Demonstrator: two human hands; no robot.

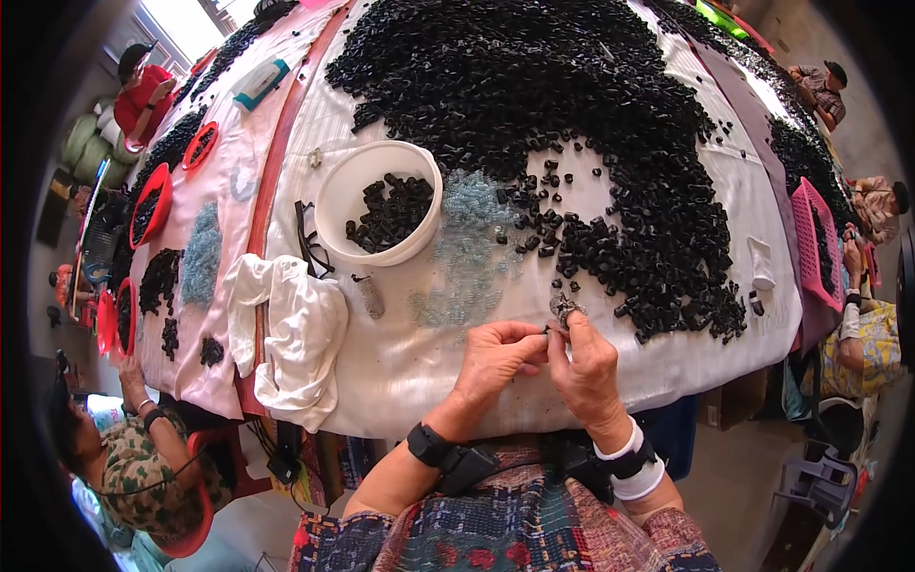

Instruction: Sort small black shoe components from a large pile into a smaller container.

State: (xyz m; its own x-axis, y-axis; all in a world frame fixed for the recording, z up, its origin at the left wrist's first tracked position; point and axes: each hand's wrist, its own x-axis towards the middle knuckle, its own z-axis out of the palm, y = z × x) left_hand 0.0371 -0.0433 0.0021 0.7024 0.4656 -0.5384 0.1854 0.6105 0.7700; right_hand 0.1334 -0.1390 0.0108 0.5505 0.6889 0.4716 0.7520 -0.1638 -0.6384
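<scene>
My left hand (500,360) and my right hand (584,372) meet over the near edge of the cloth-covered table. Thumb and forefinger of the left are pinched at a tiny dark piece, too small to name. The right hand's fingers are closed beside it, and a greyish mottled lump (562,305) shows at its fingertips; I cannot make out what it is. Just beyond lie loose black plastic parts (596,250), short and tube-like. To their left spreads a pile of small pale-blue see-through rings (467,214). A white bowl (329,212) holds more black parts.
A large heap of black parts (515,67) covers the far table. White cloth (303,324) hangs over the near-left edge, by a small clear container (368,296). A pink basket (817,243) stands right. Other people work at both sides, one (133,458) near left.
</scene>
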